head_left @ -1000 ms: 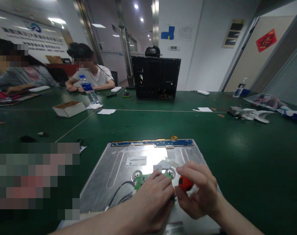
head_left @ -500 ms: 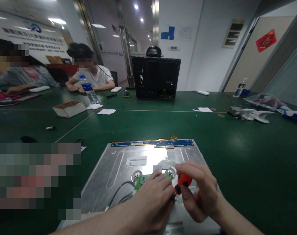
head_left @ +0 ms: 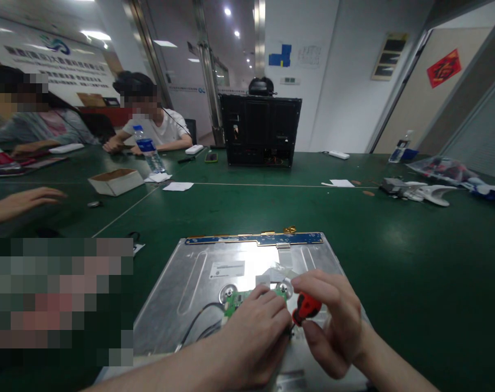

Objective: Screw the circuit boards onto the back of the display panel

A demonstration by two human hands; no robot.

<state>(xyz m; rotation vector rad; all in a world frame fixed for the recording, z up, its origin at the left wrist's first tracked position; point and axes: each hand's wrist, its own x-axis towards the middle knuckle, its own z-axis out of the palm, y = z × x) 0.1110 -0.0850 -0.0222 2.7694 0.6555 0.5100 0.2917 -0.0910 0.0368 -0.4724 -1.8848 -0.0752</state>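
A silver display panel (head_left: 198,275) lies flat before me, with a blue circuit strip (head_left: 247,239) along its far edge. My right hand (head_left: 337,321) grips a red and black screwdriver (head_left: 306,306) by the handle, its short shaft slanting down toward my left fingertips. Over a green circuit board (head_left: 233,301) rests my left hand (head_left: 259,326), its fingers curled together and covering most of the board. What its fingertips pinch is hidden. Black cables (head_left: 198,321) run from the board's left side. A white label (head_left: 227,269) sits on the panel.
A black monitor housing (head_left: 261,130) stands across the green table (head_left: 414,261). To the left are a carton (head_left: 115,182), a water bottle (head_left: 149,149) and another person's hand (head_left: 26,204). White and grey parts (head_left: 419,191) lie at the right. Two people sit at the far left.
The screwdriver handle has turned and tilted between my right fingers. My left hand has stayed in place. At the left, another person's hand has come into view over the table.
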